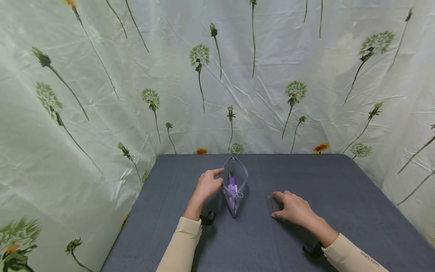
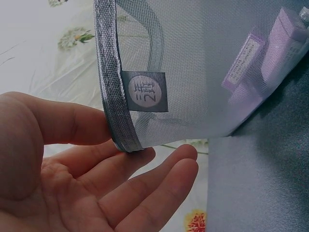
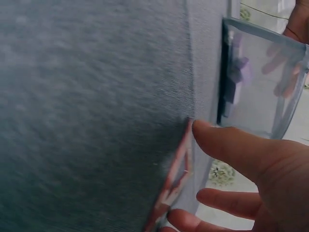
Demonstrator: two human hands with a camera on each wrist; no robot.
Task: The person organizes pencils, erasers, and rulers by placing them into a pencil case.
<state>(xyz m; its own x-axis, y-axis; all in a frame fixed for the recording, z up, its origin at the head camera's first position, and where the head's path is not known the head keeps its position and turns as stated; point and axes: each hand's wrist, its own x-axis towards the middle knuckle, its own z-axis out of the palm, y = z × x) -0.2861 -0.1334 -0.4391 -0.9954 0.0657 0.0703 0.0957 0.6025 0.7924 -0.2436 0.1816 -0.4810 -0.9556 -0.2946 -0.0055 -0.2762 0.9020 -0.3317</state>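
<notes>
A grey mesh zip pouch (image 1: 242, 180) stands with its mouth spread wide in the middle of the table. Purple items (image 1: 232, 188) lie inside it, blurred by the mesh. My left hand (image 1: 209, 184) pinches the pouch's rim between thumb and index finger, beside the grey label (image 2: 146, 92), while its other fingers are extended. To the right, my right hand (image 1: 293, 207) holds a thin, clear, flat piece with reddish edges (image 3: 169, 181), which looks like a set square. Thumb and fingertips span its ends, close to the tabletop. Part of it is hidden behind the fingers.
The grey cloth-covered table (image 1: 163, 196) extends around both hands. A pale curtain (image 1: 272, 56) printed with dandelions hangs along its back and sides. Black straps (image 1: 208, 218) circle both wrists.
</notes>
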